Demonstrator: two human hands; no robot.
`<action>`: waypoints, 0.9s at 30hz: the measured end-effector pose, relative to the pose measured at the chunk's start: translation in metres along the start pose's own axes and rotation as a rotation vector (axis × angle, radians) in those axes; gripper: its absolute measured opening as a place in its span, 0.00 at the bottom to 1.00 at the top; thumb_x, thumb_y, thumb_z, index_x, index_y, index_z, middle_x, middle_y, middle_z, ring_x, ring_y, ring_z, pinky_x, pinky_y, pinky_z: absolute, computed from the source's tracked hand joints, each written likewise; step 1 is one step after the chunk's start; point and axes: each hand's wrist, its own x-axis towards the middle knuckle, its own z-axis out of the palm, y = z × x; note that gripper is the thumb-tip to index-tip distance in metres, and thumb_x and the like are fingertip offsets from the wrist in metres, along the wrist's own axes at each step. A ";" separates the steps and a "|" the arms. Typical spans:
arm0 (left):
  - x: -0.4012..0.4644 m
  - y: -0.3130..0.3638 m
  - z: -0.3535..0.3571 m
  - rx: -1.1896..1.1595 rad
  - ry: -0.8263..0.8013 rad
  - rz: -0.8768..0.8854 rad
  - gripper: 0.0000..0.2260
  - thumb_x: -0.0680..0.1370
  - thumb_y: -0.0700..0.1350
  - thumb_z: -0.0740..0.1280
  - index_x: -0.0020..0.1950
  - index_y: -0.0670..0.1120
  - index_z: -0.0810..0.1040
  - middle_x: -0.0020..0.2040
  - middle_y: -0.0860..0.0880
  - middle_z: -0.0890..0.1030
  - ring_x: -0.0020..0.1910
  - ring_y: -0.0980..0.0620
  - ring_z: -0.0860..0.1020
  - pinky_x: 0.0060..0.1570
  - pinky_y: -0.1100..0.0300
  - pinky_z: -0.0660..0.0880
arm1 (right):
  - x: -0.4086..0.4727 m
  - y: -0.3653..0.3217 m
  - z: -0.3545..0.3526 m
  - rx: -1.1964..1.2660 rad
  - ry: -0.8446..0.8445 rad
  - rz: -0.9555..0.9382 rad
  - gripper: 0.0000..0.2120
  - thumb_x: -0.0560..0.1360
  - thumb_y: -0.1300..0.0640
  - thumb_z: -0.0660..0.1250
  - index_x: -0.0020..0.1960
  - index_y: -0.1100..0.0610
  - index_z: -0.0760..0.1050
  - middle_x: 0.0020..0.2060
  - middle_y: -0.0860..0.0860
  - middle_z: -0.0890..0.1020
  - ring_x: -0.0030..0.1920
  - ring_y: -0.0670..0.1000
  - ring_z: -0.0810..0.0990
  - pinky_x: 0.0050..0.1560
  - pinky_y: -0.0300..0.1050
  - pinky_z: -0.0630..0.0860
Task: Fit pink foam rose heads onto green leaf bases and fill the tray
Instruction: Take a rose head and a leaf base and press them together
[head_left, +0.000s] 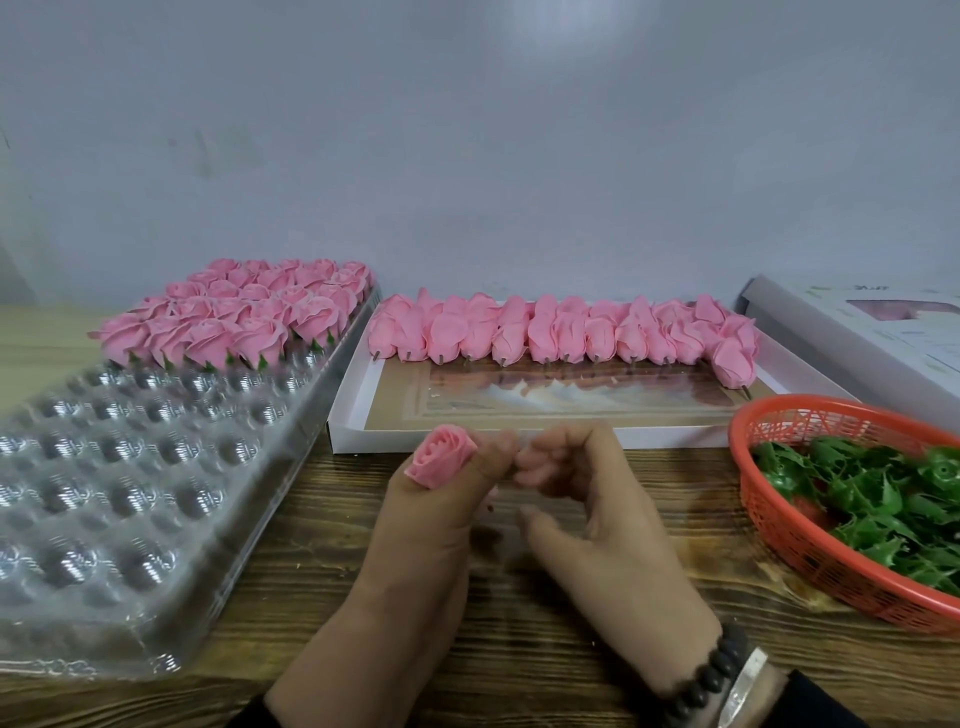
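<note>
Wooden table (519, 649): left hand (431, 525) grips rose head (440, 462), right hand (597, 519) curled empty.

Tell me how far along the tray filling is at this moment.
Done: the far rows of the clear tray hold finished roses with green bases. In hand: the left hand grips one rose head; the right hand works beside it, its hold unclear. Left: most near pockets are empty, loose heads wait in the white box, and leaf bases fill the orange basket.

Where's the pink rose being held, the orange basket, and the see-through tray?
Pink foam rose head (440, 455), head view: on its spiral petals.
Orange plastic mesh basket (774, 512), head view: on its near wall.
Clear plastic dimpled tray (119, 499), head view: on empty cups.
</note>
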 end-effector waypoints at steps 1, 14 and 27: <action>0.000 -0.002 0.001 -0.026 -0.001 -0.022 0.04 0.66 0.41 0.70 0.31 0.46 0.81 0.33 0.45 0.80 0.35 0.52 0.80 0.35 0.62 0.78 | 0.000 0.000 0.003 0.057 -0.043 0.050 0.18 0.67 0.68 0.70 0.48 0.50 0.69 0.42 0.48 0.79 0.43 0.40 0.78 0.45 0.31 0.73; 0.000 -0.001 -0.001 -0.027 -0.086 -0.194 0.26 0.62 0.50 0.77 0.50 0.34 0.76 0.45 0.38 0.73 0.45 0.41 0.71 0.42 0.53 0.69 | 0.002 -0.006 -0.002 0.315 -0.284 0.274 0.05 0.72 0.62 0.69 0.44 0.65 0.78 0.31 0.52 0.77 0.35 0.47 0.73 0.39 0.36 0.72; 0.005 0.000 -0.014 0.678 -0.115 0.143 0.12 0.68 0.32 0.72 0.45 0.46 0.78 0.35 0.50 0.82 0.34 0.59 0.79 0.35 0.66 0.74 | 0.003 -0.006 -0.018 -0.217 -0.257 -0.201 0.25 0.71 0.60 0.65 0.64 0.41 0.68 0.58 0.43 0.73 0.58 0.44 0.74 0.57 0.32 0.69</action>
